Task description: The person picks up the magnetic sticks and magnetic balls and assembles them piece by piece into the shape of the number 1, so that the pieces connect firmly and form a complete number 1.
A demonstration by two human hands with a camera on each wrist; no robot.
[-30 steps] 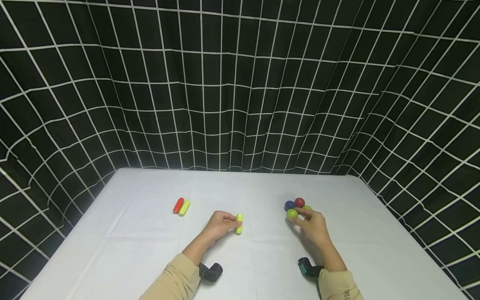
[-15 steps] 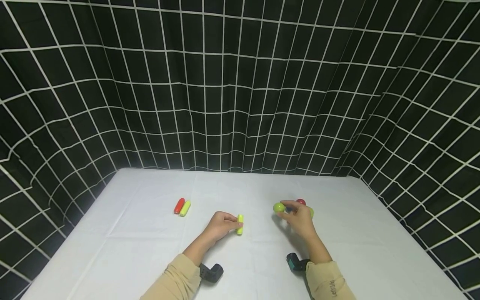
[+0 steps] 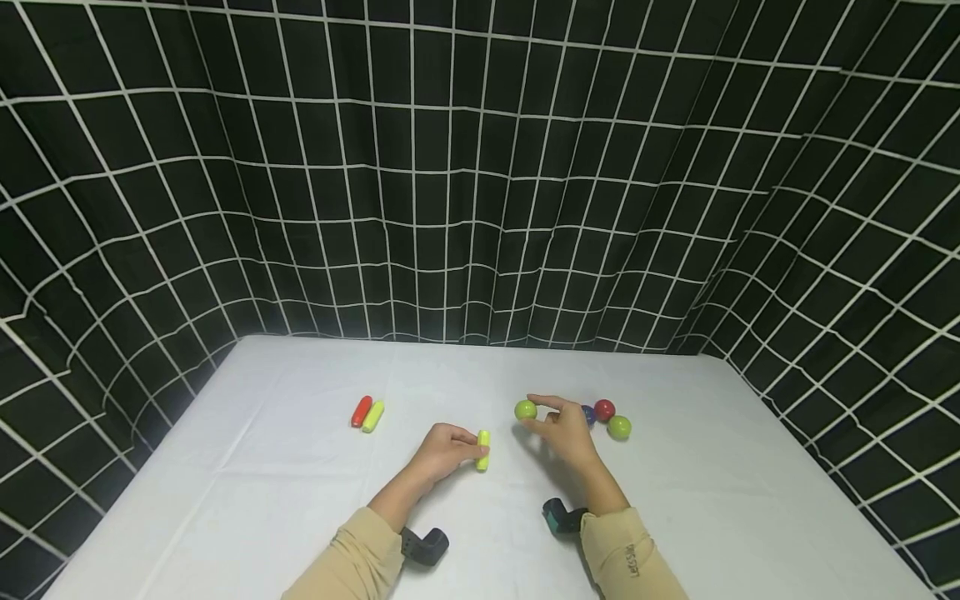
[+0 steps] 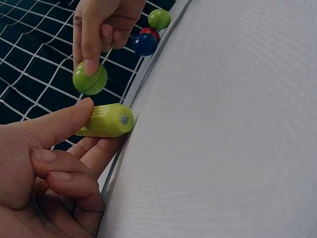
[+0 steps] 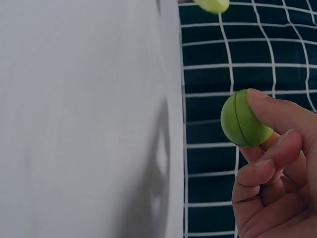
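Observation:
Between thumb and fingers, my left hand (image 3: 444, 452) pinches a short yellow-green stick (image 3: 483, 451) with ribbed sides and a small grey dot on its end, clearest in the left wrist view. My right hand (image 3: 567, 429) holds a green ball (image 5: 243, 119) by thumb and fingertips, above the white table; a seam line runs round the ball. In the head view the ball is just right of and beyond the stick, with a gap between them. Behind the right hand sit a blue ball (image 3: 589, 415), partly hidden, a red ball (image 3: 604, 409) and another green ball (image 3: 619, 427).
A red stick (image 3: 362, 412) and a second yellow-green stick (image 3: 373, 417) lie side by side on the left of the white table (image 3: 300, 483). A black curtain with a white grid (image 3: 465, 183) stands behind and at both sides. Each wrist carries a dark camera mount (image 3: 424, 546).
My right hand has carried the green ball leftward, away from the other balls and toward the stick. My left hand has stayed almost in place with its stick.

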